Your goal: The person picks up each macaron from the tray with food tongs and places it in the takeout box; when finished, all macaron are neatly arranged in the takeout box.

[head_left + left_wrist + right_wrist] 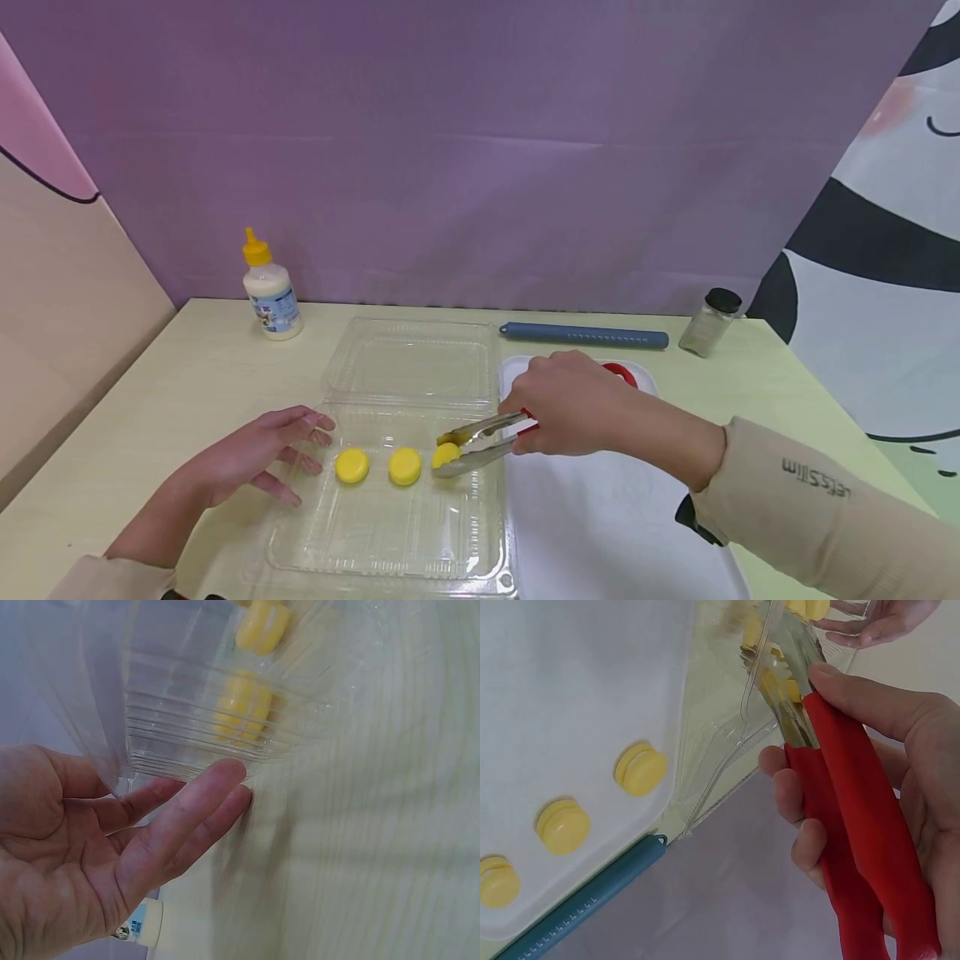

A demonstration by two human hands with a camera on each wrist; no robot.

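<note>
My right hand (573, 404) grips red-handled metal tongs (847, 802). Between the tong tips is a yellow macaron (446, 455), inside the near half of a clear plastic clamshell box (390, 533). To its left, two more yellow macarons, one in the middle (405, 466) and one at the left (352, 465), make a row in the box. My left hand (255, 454) is at the box's left side, its fingers loosely spread. In the left wrist view, the fingertips (229, 771) are right at the ridged clear wall.
Right of the box lies a white tray (622, 525); the right wrist view shows three yellow macarons (645, 772) on it. Behind stand a blue-grey rod (585, 335), a black-lidded jar (709, 323) and a yellow-capped bottle (272, 292). The open lid (416, 358) lies toward the back.
</note>
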